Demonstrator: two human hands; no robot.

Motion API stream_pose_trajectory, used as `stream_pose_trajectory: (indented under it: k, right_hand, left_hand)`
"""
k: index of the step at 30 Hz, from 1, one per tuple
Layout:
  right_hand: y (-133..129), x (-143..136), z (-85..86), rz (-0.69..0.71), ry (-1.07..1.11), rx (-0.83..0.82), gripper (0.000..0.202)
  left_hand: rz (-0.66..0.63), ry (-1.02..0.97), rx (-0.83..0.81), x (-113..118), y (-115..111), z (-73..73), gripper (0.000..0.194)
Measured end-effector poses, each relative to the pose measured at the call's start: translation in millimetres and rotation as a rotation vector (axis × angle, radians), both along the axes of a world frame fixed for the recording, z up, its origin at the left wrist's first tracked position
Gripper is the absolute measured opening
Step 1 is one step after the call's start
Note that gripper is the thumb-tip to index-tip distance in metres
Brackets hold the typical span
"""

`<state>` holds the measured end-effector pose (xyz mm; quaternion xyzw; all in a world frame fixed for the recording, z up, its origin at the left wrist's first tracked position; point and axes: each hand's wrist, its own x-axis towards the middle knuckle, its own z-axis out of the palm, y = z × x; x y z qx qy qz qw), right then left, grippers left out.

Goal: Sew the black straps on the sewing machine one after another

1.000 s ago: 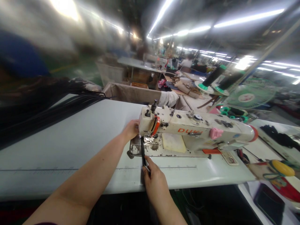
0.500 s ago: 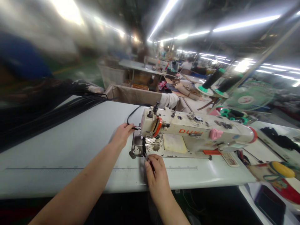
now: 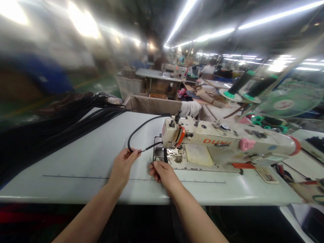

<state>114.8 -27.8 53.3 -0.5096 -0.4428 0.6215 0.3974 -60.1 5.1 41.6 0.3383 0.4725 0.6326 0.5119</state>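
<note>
My left hand (image 3: 124,163) is closed, pinching a black cord (image 3: 141,126) between thumb and fingers, left of the sewing machine (image 3: 199,136). From these fingers the cord loops up and back behind the machine head. Another black length runs from the pinch towards the needle area, with a short pale section beside my fingertips. Just in front of the machine's metal bed plate (image 3: 174,160), my right hand (image 3: 163,173) is closed around a small tool whose thin pointed tip shows at its left; the fingers hide the rest. A dark strip lies near the presser foot.
A large bundle of black cords (image 3: 63,135) covers the table's left side. A ruler scale (image 3: 101,177) runs along the front of the table (image 3: 83,192). Behind stands a fabric-lined bin (image 3: 154,104). Thread cones (image 3: 239,83) and a green fan (image 3: 283,101) stand at the right.
My left hand has drawn away from the machine, left and towards me, and the cord loop has widened. My right hand has shifted left beside the bed plate. The view has swung slightly left.
</note>
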Motion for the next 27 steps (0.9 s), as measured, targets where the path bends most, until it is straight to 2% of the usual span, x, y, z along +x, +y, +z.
stream_pose_trajectory:
  k: [7,12,18,20,23,25,27]
  right_hand:
    - [19.8,-22.1,-4.7,0.075,0.027,-0.013,0.057]
    - [23.2,-31.6,-1.9,0.16,0.009,0.01,0.059]
    - [16.0,-29.3,4.3,0.141,-0.165,0.145,0.044]
    - [8.5,-22.5,7.6,0.077,-0.316,0.253,0.029]
    - [-5.5,-6.9,8.4,-0.023,-0.86,0.516,0.009]
    - [-14.3,5.0,4.7,-0.073,-1.242,0.622,0.02]
    - [-21.8,15.6,-1.2,-0.088,-1.429,0.603,0.041]
  left_hand:
    - [0.005,0.219,0.016,-18.5,-32.2,-3.9,0.038]
    - [0.023,0.243,0.001,-22.7,-46.5,-0.5,0.037]
    - [0.017,0.257,-0.014,-29.2,-54.1,-2.3,0.039]
    - [-0.004,0.27,-0.017,-37.9,-52.7,-4.0,0.039]
    - [-0.062,0.358,-0.018,-59.7,-45.1,-4.8,0.045]
    - [-0.112,0.513,-0.047,-78.1,-36.8,-4.6,0.045]
    - [-0.123,0.672,-0.12,-96.7,-27.3,-4.2,0.045]
